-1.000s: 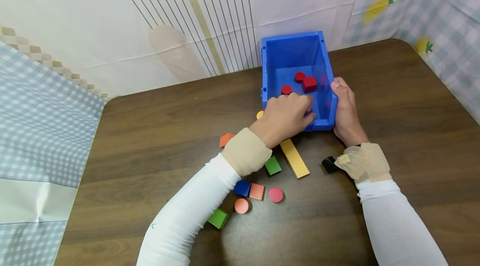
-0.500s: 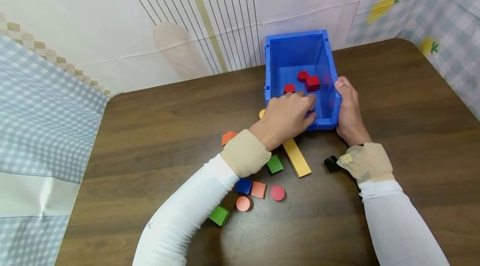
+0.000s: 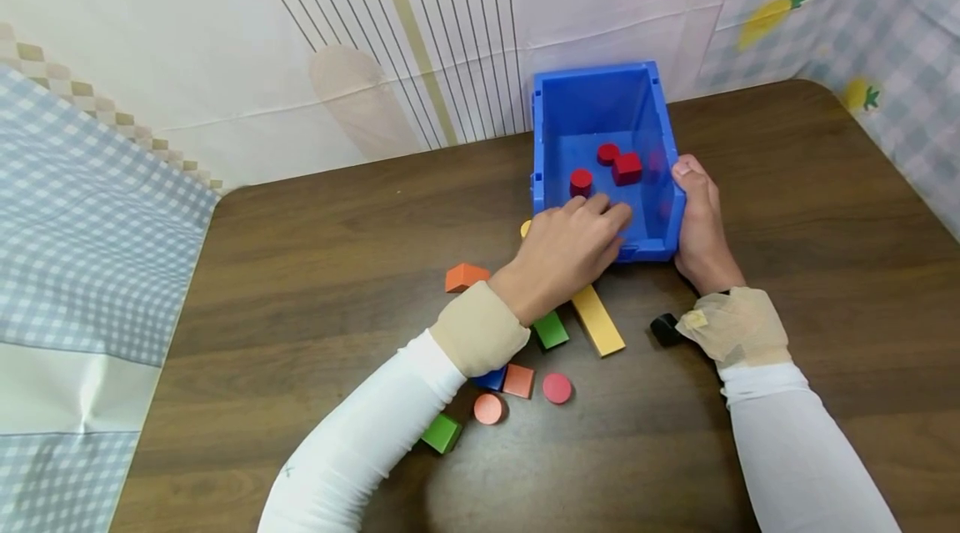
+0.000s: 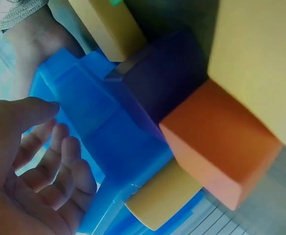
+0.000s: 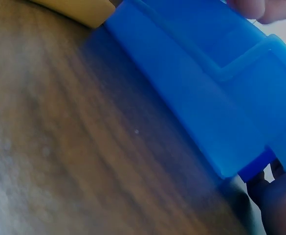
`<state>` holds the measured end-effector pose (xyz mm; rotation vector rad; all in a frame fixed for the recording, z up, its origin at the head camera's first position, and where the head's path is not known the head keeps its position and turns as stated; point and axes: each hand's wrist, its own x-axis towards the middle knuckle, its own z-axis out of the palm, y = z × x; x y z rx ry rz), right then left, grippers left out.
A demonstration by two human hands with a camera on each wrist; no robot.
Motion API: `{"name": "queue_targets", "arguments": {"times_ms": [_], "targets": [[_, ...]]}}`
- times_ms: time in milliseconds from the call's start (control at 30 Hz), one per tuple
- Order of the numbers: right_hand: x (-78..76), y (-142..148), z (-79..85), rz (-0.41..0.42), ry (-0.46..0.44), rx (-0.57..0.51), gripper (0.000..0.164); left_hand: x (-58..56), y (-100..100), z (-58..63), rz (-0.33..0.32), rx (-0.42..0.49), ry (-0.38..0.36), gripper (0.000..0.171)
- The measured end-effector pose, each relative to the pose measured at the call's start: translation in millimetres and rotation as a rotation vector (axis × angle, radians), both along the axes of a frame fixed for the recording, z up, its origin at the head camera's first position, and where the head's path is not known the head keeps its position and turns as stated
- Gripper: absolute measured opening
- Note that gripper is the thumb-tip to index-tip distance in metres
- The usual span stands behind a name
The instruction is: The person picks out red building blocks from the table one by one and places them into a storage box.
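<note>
My left hand (image 3: 561, 256) hovers over the low front edge of a blue plastic bin (image 3: 588, 103), with its fingers reaching just inside. In the left wrist view its fingers are loosely bent, and nothing shows between them. My right hand (image 3: 701, 224) grips the bin's right side wall, thumb at the rim and fingers outside. On the bin floor lie a red cube block (image 3: 627, 169) and two red cylinder blocks, one touching the cube (image 3: 608, 153) and one nearer the front (image 3: 581, 183). My left hand covers part of the bin's front.
Loose blocks lie before the bin: a long yellow block (image 3: 598, 323), green blocks (image 3: 552, 330), an orange block (image 3: 465, 276), a blue block (image 3: 491, 379), a pink square (image 3: 518, 381), and round pink (image 3: 489, 409) and crimson (image 3: 557, 388) ones. A dark blue block (image 4: 157, 78) shows in the left wrist view.
My left hand has drawn slightly back toward the front left, and its fingers have lifted, uncovering more of the nearer red cylinder. The right hand keeps its grip on the bin.
</note>
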<state>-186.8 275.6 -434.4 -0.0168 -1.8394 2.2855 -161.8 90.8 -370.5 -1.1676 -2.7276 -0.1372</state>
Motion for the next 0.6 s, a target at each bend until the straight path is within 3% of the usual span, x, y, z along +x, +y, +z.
{"name": "queue_targets", "arguments": {"times_ms": [333, 600], "targets": [[0.0, -0.4, -0.4, 0.001, 0.006, 0.002, 0.037, 2.6, -7.4, -9.0, -0.033, 0.101, -0.145, 0.017], [-0.6, 0.3, -0.7, 0.006, 0.001, 0.009, 0.036, 11.3, -18.9, -12.5, -0.061, 0.111, -0.182, 0.033]]}}
